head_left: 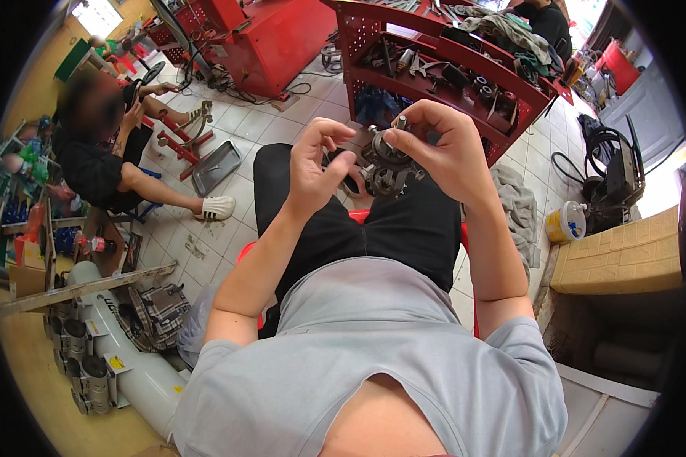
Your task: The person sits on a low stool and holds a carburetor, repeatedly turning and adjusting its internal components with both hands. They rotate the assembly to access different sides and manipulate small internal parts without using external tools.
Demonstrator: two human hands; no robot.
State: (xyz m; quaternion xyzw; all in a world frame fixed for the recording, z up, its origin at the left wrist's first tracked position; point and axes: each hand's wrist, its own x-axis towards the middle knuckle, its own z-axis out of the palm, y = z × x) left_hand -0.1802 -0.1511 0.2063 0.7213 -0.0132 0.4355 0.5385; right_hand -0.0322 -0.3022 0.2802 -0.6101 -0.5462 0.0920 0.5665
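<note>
Gripping metal assembly (389,158) in a closed pinch: right hand (451,152). Left hand (311,166) half open, apparently empty, just beside it. Assembly held above black trousers (358,244), near the knees.

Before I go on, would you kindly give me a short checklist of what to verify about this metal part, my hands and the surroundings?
1. Right hand gripping the metal part: ok, thumb and fingers close on its upper portion.
2. Left hand free to help: ok, thumb and fingers apart, nothing visibly held.
3. Left fingers clear of the part: cannot tell, they are very close.
4. Part's small fittings tight: cannot tell, too small.
5. Tools nearby: ok, on the red cart ahead.
6. Seated person clear of the part: ok, off to the left.
</note>
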